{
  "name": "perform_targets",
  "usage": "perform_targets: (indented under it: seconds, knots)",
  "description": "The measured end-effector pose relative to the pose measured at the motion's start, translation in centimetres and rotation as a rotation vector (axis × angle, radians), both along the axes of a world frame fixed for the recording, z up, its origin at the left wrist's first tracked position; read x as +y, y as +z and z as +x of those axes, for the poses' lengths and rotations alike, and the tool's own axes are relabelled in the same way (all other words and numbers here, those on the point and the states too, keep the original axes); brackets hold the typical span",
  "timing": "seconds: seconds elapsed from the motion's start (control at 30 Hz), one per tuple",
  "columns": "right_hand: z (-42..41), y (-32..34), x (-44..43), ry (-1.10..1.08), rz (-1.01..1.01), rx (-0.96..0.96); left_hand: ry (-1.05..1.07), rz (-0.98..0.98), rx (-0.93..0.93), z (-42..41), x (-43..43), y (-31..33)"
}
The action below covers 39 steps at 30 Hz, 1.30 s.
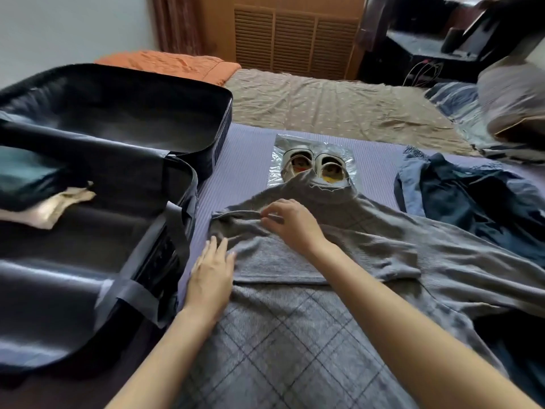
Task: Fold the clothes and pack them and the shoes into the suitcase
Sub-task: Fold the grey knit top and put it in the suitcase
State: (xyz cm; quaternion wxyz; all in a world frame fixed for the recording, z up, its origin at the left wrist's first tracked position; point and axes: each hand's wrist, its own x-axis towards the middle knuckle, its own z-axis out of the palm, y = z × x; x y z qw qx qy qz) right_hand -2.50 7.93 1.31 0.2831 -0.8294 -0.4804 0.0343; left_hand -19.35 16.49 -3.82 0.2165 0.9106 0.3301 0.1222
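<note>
**Right hand (292, 222) pinches a sweater fold, left hand (211, 270) lies flat on it**

Curled fingertips of the right hand nip a ridge of cloth near the left shoulder of the grey knitted sweater with faint check lines (295, 335). The left hand grips nothing; its straight fingers lie flat on the sweater's left edge, just beside the suitcase.

A lilac ribbed sheet (250, 154) covers the near part of the bed, and everything lies on it. The big dark hard-shell suitcase (67, 293) lies open on the left, both halves showing. In its near half a teal folded item (26, 175) and a crumpled beige cloth (50, 208) lie at the left edge. The sweater is spread across the middle of the sheet, outside the suitcase, with one sleeve folded in over the chest. Its collar overlaps the near end of the shoes. To the right lies a heap of dark navy and pale denim clothes (472, 196), touching the sweater's right side. Beyond the collar a pair of pale shoes with yellow insoles (312, 166) lies side by side on a clear plastic bag (280, 143).
</note>
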Motion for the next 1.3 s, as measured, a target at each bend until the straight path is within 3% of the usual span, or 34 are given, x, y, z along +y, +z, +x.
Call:
perform_targets:
  seconds: [0.17, 0.3, 0.5, 0.73, 0.87, 1.0, 1.13, 1.23, 1.3]
  knots:
    - [-1.6, -1.0, 8.8, 0.123, -0.144, -0.082, 0.064, 0.114, -0.035, 0.4, 0.4, -3.0]
    - [-1.2, -2.9, 11.0, 0.090, -0.269, -0.166, 0.065, 0.154, -0.053, 0.4, 0.6, -4.2]
    - [0.2, -2.3, 13.0, -0.196, -0.075, 0.276, 0.094, 0.208, 0.015, 0.0, 0.5, -4.3]
    - [1.8, -2.8, 14.9, -0.269, -0.224, 0.114, 0.127, 0.227, 0.093, 0.1, 0.5, -4.0]
    - [1.4, -3.7, 15.1, -0.182, -0.263, 0.106, 0.145, 0.269, 0.077, 0.1, 0.5, -4.0]
    - [1.1, -2.4, 15.3, -0.201, -0.082, 0.256, 0.160, 0.299, 0.087, 0.2, 0.3, -3.7]
    - [2.5, -2.3, 14.6, -0.051, -0.252, 0.127, 0.172, 0.284, 0.069, 0.1, 0.3, -3.8]
    - [2.7, -2.7, 13.8, 0.073, -0.204, 0.336, 0.171, 0.284, 0.069, 0.1, 0.3, -3.9]
    - [2.1, -2.5, 13.9, 0.107, -0.215, 0.314, 0.172, 0.285, 0.080, 0.1, 0.3, -3.8]
